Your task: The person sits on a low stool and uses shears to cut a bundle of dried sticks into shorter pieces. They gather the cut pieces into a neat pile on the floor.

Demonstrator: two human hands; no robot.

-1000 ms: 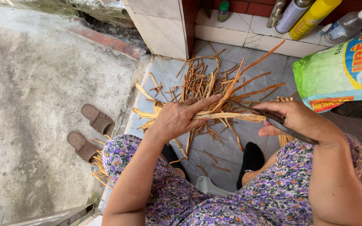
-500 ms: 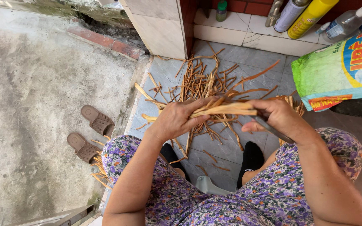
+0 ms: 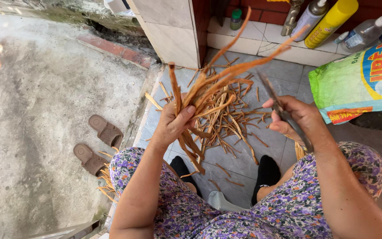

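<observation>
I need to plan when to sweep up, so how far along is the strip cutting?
Done: many loose tan strips already litter the grey tiled floor. In hand: the left hand grips a bundle of long orange-brown strips; the right hand holds a dark knife. Left: that whole bundle.

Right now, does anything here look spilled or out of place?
Yes. Many loose orange-brown fibre strips lie scattered over the grey tiled floor, below the bundle in the left hand. Nothing else stands out.

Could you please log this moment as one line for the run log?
left hand: grips bundle of strips, raised | right hand: holds knife, apart from bundle | tiled floor: loose strips
</observation>
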